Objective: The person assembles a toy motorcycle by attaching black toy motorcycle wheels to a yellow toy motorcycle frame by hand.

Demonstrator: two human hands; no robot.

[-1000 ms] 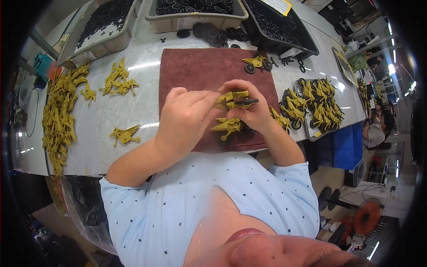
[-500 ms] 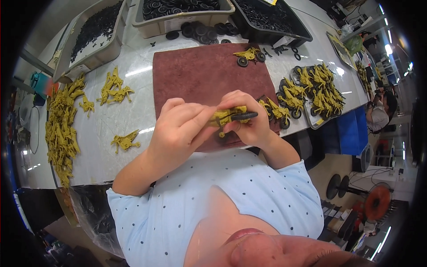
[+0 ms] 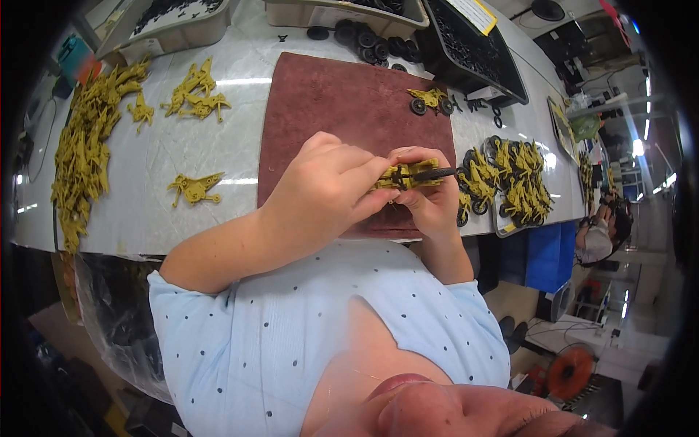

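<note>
we hold 1 olive toy gun carriage (image 3: 409,175) between both hands over the near edge of the brown mat (image 3: 328,102), its long axis running left to right with the dark barrel tip poking out to our right. our left hand (image 3: 328,193) pinches its left end from above; our right hand (image 3: 431,200) cradles it from below, equally close. compared with 0.5 s ago, the piece sits nearer our chest, the grasp unchanged

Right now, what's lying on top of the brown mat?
On the brown mat one yellow toy piece with black wheels lies near its far right corner. Both hands cover the mat's near edge, so anything under them is hidden.
</note>
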